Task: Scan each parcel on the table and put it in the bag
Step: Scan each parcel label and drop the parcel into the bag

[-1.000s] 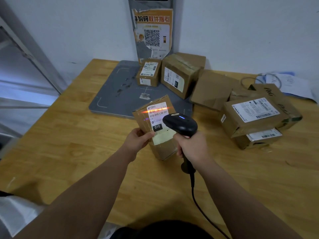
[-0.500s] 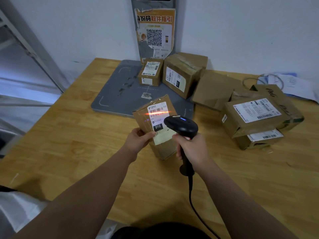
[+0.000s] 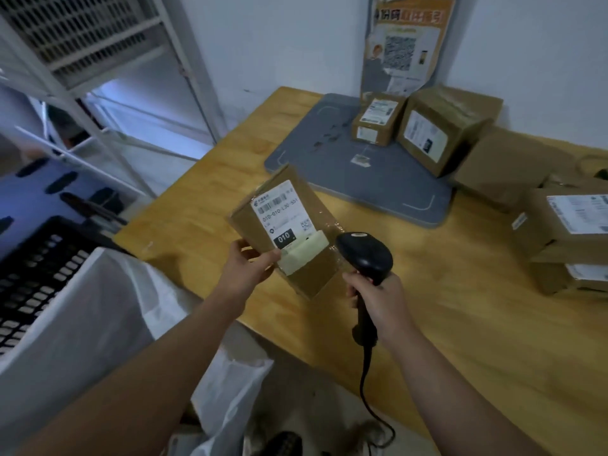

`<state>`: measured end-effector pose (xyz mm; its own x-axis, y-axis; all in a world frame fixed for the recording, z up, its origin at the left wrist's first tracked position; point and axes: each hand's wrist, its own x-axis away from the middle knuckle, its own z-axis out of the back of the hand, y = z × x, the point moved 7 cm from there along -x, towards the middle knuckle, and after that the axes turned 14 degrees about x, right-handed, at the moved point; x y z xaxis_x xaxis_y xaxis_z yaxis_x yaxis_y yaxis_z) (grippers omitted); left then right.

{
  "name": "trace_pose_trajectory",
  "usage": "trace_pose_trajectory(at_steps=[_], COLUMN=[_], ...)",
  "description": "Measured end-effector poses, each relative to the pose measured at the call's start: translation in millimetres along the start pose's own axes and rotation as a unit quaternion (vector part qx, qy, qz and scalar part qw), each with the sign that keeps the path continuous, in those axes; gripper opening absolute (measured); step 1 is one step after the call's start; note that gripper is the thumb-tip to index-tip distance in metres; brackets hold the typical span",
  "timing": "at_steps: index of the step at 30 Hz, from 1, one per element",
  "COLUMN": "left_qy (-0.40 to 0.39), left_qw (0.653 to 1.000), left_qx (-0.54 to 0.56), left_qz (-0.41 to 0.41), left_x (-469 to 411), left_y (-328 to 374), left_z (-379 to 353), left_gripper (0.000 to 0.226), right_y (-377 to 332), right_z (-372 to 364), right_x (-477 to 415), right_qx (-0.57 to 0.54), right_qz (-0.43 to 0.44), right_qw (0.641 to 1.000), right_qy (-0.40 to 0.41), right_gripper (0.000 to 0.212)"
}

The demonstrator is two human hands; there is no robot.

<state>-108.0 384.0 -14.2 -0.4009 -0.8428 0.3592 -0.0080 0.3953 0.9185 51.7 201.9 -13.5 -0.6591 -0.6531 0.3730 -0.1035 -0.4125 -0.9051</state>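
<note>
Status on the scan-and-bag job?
Done: the scan beam that was on the 010 parcel has gone, so it looks scanned. In hand: left hand holds it near the table edge by the white bag; right hand grips the scanner. Left: at least five boxes on the table; bag contents unseen.

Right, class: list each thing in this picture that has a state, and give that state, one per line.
held parcel: closed, tilted, label facing camera.
scanner: beside held parcel, no beam visible.
left hand: grips held parcel's edge.
right hand: grips scanner's handle.
small parcel: closed, upright on grey pad.
white bag: beside table, inside hidden.
</note>
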Motion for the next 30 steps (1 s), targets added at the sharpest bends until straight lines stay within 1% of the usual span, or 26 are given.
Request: trace_pose_trajectory(at_steps=[1,2,4,6,7,9,10,11,14,16,18,20,21,23,24,25,27,28,29,30], left_qy=[0.004,0.008,0.01,0.004,0.0,0.001,0.005,0.008,-0.005,-0.003,-0.005,-0.01,-0.021,-0.081,-0.12,-0.159,-0.216,-0.227,-0.228,-0.22], left_qw=[1.0,1.0,0.999,0.999,0.998,0.995,0.993,0.991,0.984,0.971,0.937,0.885,0.85,0.768,0.732,0.707,0.673,0.661,0.656,0.658], left_qx=[-0.007,-0.014,-0.024,-0.033,-0.041,-0.069,-0.081,-0.091,-0.141,-0.219,-0.338,-0.459,-0.523,-0.635,-0.669,-0.685,-0.696,-0.702,-0.707,-0.708], left_qz=[-0.009,-0.016,-0.027,-0.041,-0.049,-0.075,-0.088,-0.099,-0.109,-0.099,-0.091,-0.072,-0.054,0.004,0.036,0.072,0.125,0.135,0.135,0.133], left_x=[4,7,15,25,31,44,51,58,77,89,98,98,96,92,92,95,105,109,112,115], left_y=[2,3,6,12,14,18,19,19,14,8,1,-6,-11,-27,-36,-45,-59,-63,-65,-65], left_z=[16,34,70,105,122,159,180,202,267,288,315,335,343,355,360,365,376,382,387,392], left_gripper=[0.053,0.054,0.063,0.077,0.079,0.064,0.058,0.059,0.076,0.075,0.078,0.084,0.085,0.086,0.086,0.084,0.077,0.075,0.074,0.074], right_y=[3,7,15,19,21,25,29,35,59,77,87,89,89,88,90,94,104,108,113,119], right_z=[-11,-23,-48,-75,-91,-128,-149,-169,-232,-249,-272,-289,-296,-310,-316,-323,-335,-343,-351,-359], right_x=[6,11,20,30,36,50,59,68,95,104,116,126,129,134,137,139,148,155,164,175], right_qx=[0.008,0.017,0.03,0.046,0.053,0.058,0.059,0.067,0.097,0.108,0.12,0.128,0.13,0.141,0.152,0.17,0.214,0.225,0.221,0.209], right_qz=[0.002,0.004,0.005,0.005,0.005,0.017,0.019,0.018,-0.001,-0.018,-0.015,0.003,0.01,0.019,0.017,0.014,0.014,0.017,0.018,0.016], right_qw=[1.0,1.0,0.999,0.999,0.998,0.998,0.997,0.997,0.993,0.991,0.991,0.991,0.991,0.989,0.986,0.982,0.97,0.963,0.955,0.947], right_qy=[-0.008,-0.015,-0.024,-0.021,-0.019,-0.027,-0.037,-0.044,-0.071,-0.072,-0.051,-0.026,-0.024,-0.042,-0.059,-0.076,-0.116,-0.15,-0.195,-0.245], right_gripper=[0.004,0.012,0.03,0.039,0.041,0.044,0.045,0.044,0.029,0.022,0.018,0.016,0.019,0.027,0.032,0.036,0.042,0.046,0.047,0.047])
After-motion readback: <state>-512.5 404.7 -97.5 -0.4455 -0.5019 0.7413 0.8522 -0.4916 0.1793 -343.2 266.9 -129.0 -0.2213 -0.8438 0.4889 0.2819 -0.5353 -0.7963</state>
